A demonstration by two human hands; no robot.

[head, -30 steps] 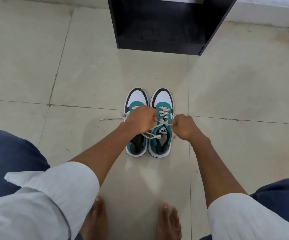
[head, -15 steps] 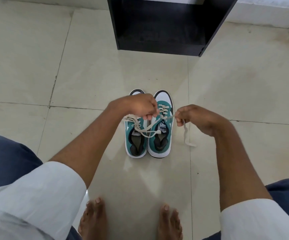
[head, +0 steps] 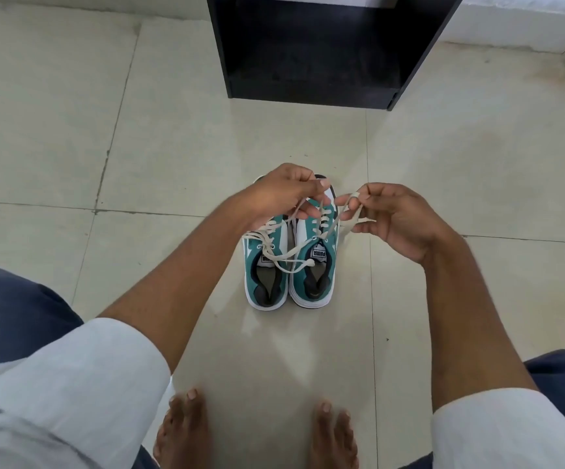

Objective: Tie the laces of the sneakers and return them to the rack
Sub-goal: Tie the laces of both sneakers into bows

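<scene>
Tiled floor (head: 71,130) carries everything; black rack (head: 325,52) stands at the far edge of the floor by the wall, bottom shelf bare as far as visible. Pair of teal-and-white sneakers (head: 289,265) sits side by side on the floor mid-frame, heels toward the person, well apart from the rack, so the return step is not started. Left shoe (head: 264,265): lace looks knotted already, loops lying across the tongue toward the right shoe, though I can't tell how snug it is. Right shoe (head: 318,262): tying in progress, no bow yet. Left hand (head: 284,194) is raised above the toes, fingers pinched closed on one lace end (head: 321,211). Right hand (head: 396,221) is just beside it, thumb and forefinger pinching the other end, which looks looped around a fingertip. Estimate roughly halfway: finish the right bow, then lift both shoes to the rack.
</scene>
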